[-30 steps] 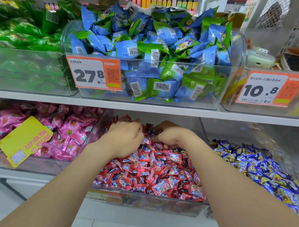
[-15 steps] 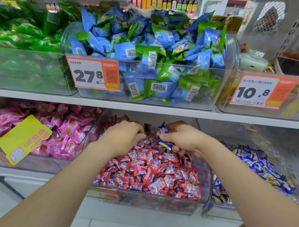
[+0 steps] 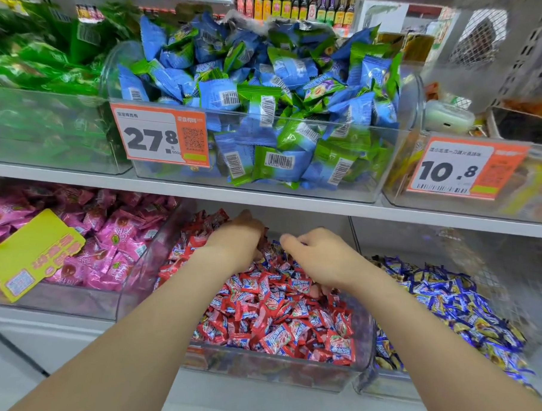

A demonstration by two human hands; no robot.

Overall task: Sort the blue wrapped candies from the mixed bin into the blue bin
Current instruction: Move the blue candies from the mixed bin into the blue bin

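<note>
blue candies (image 3: 274,250) just beside fingers (image 3: 285,239) (right hand (image 3: 321,259))

Left hand (image 3: 234,242) and right hand (image 3: 317,259) dip into the red candies (image 3: 268,314), fingertips and any grip hidden.

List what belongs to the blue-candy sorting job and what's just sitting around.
Job: mixed bin, blue wrapped candies in it, blue bin, left hand, right hand.
Sitting around: pink candy bin, blue-green packet bin, green packet bin, 27.8 price tag, 10.8 price tag.

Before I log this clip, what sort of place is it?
Likely a shop's bulk candy aisle: clear bins of wrapped candies on shelves, a 27.8 price tag and a 10.8 price tag.
</note>
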